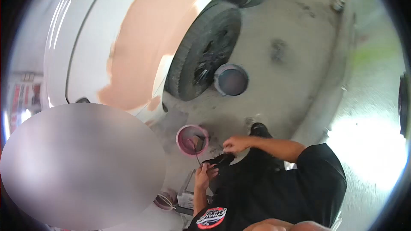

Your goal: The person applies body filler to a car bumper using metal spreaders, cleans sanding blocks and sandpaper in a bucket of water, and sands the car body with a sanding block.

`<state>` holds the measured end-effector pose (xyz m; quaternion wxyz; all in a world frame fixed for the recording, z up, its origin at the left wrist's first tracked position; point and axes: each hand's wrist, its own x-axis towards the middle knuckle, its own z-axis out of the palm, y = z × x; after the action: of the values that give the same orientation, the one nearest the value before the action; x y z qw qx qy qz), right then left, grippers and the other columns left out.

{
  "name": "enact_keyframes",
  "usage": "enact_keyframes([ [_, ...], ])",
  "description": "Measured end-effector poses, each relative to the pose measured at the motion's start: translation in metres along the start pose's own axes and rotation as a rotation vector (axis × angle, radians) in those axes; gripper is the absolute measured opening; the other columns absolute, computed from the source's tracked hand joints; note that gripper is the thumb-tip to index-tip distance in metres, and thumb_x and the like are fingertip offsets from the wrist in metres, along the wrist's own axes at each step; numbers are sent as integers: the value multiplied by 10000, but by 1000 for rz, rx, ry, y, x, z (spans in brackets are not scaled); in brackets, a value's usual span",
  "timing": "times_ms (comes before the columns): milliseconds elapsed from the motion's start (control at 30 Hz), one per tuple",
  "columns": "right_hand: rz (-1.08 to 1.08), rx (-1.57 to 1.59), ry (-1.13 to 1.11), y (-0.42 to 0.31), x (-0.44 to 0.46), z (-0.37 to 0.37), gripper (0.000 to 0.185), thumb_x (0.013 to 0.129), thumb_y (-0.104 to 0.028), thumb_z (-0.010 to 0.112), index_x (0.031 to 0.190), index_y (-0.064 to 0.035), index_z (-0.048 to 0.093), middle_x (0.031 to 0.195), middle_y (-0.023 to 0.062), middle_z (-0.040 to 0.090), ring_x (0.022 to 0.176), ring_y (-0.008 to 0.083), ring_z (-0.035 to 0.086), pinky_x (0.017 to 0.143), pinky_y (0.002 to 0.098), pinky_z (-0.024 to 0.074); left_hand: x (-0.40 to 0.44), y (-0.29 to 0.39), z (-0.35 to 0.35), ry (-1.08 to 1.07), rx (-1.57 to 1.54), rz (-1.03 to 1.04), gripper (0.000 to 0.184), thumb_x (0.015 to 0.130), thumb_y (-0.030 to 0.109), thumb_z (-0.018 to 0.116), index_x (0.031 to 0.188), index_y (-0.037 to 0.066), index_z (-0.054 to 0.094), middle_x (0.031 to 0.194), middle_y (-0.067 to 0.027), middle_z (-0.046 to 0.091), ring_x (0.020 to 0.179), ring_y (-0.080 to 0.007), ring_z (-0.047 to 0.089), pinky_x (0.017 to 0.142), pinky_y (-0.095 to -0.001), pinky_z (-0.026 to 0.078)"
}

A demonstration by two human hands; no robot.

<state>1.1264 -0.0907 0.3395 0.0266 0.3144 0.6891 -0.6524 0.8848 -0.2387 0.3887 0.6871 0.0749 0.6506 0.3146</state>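
Observation:
My left hand is closed at the lower end of a thin dark stick-like thing, which reaches to the near rim of a pink bucket. Inside that bucket lies a brownish block, perhaps a sponge. To the right, my right hand is closed with its fingertips together, above my dark leg and shoe. Whatever may be between those fingertips is too small to make out. Beyond the bucket stands a white car with large tan patches on its side panel.
A dark wheel sits under the car's arch. Against it stands a grey bucket of dark liquid. Near my left forearm are another bucket and a light grey stool-like thing. A wall runs along the right. A blurred oval hides the lower left.

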Motion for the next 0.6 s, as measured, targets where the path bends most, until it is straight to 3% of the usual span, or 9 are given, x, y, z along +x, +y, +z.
enact_keyframes([
  [167,288,-754,433,162,89,-132,581,826,-389,663,1256,-15,548,1282,209,548,1202,352,506,1022,465,378,136,-13,-26,114,97,96,302,1015,281,440,1089,-8,483,970,-183,681,819,-257,693,686,-375,579],
  [233,344,-1014,447,200,112,-188,766,762,-319,738,1395,-40,409,1447,189,388,1341,386,341,1089,479,299,173,1,-31,99,989,185,345,1011,274,421,1096,-54,486,901,-207,686,812,-253,697,683,-380,560],
  [300,228,-1186,585,222,128,-218,783,767,-266,722,1422,-43,357,1484,162,336,1370,391,285,1094,480,284,261,-51,-76,8,1284,573,392,1000,306,422,1099,-64,510,848,-226,676,815,-298,692,712,-421,535],
  [333,228,-1216,574,236,132,-219,783,767,-266,722,1422,-43,357,1484,162,336,1370,391,285,1094,480,284,266,-49,-76,-36,1395,586,408,994,323,422,1084,-61,528,849,-236,670,821,-341,680,734,-445,521],
  [400,-55,-1657,691,272,148,-244,514,809,-262,666,1266,-53,562,1298,173,555,1241,320,485,1028,473,375,302,-50,-77,-31,1434,662,424,987,335,424,1059,-64,549,840,-251,656,826,-397,659,769,-479,498],
  [467,224,-739,591,323,154,-284,397,812,-290,658,1108,-24,653,1059,167,673,996,311,630,874,437,482,319,-59,-76,84,1280,602,375,972,318,452,1068,-30,553,874,-256,650,856,-409,647,777,-505,479],
  [500,-302,-620,608,340,161,-287,404,871,-377,615,934,16,690,828,163,693,776,314,663,717,410,512,309,-60,-65,111,1186,475,333,959,307,479,1086,8,555,918,-256,651,884,-406,644,771,-521,470],
  [533,-92,-844,739,336,165,-284,520,928,-461,547,836,35,674,761,201,663,703,299,636,671,403,489,317,-71,-66,164,1160,446,333,959,307,479,1086,8,555,918,-256,651,884,-406,644,771,-521,470],
  [600,28,-942,750,332,163,-279,640,949,-530,494,733,56,635,685,238,614,613,291,576,631,423,468,334,-99,-64,-90,1342,594,358,975,321,456,1076,-9,552,837,-255,654,854,-426,644,740,-529,481],
])
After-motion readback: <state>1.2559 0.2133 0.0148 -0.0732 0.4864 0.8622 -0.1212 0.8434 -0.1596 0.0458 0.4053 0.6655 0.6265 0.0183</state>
